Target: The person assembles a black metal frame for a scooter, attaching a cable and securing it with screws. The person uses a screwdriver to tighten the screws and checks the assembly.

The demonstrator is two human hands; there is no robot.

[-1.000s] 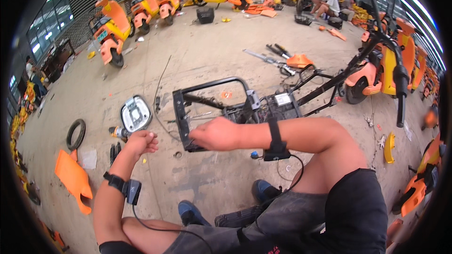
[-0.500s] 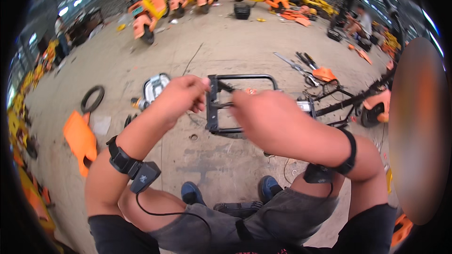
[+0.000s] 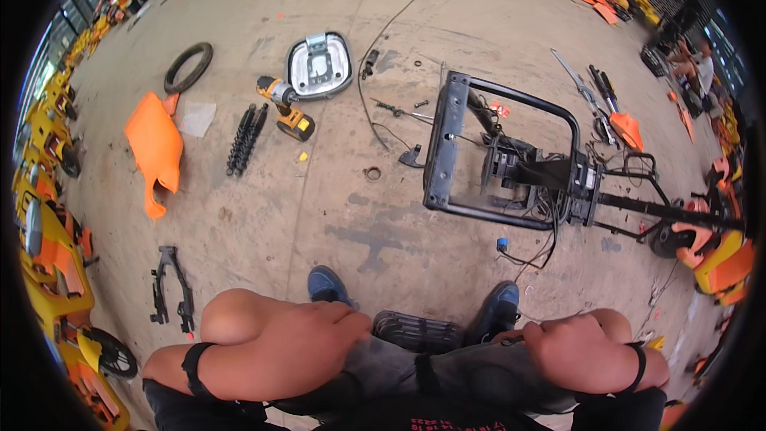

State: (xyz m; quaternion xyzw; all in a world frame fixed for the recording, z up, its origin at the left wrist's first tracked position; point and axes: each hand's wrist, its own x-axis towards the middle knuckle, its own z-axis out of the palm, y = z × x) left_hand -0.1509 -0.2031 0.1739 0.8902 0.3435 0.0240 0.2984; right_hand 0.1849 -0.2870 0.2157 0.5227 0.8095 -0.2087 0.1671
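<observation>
My left hand (image 3: 323,343) lies over my left thigh, fingers loosely bent and nothing visible in them. Over my right thigh, my right hand (image 3: 568,347) is closed, its fingers curled inward; a small dark bit shows at its fingertips, too small to name. Both hands are apart from the black scooter frame (image 3: 451,140), which lies on the floor ahead to the right with a rectangular tube loop toward me. Wiring and a black motor-like unit (image 3: 504,166) sit inside the loop. A blue connector (image 3: 502,244) on a black cable rests beside it.
Left of the frame lie a cordless drill (image 3: 289,112), a pair of black shock absorbers (image 3: 246,140), a grey-white seat-like shell (image 3: 319,65), a tyre (image 3: 189,68), an orange panel (image 3: 155,148) and a black fork (image 3: 169,287). Hand tools (image 3: 604,88) lie right. A black crate-like piece (image 3: 416,331) is between my feet.
Both hands have come back from over the near end of the scooter frame down to my thighs. My view has tilted downward and turned, showing more of the floor.
</observation>
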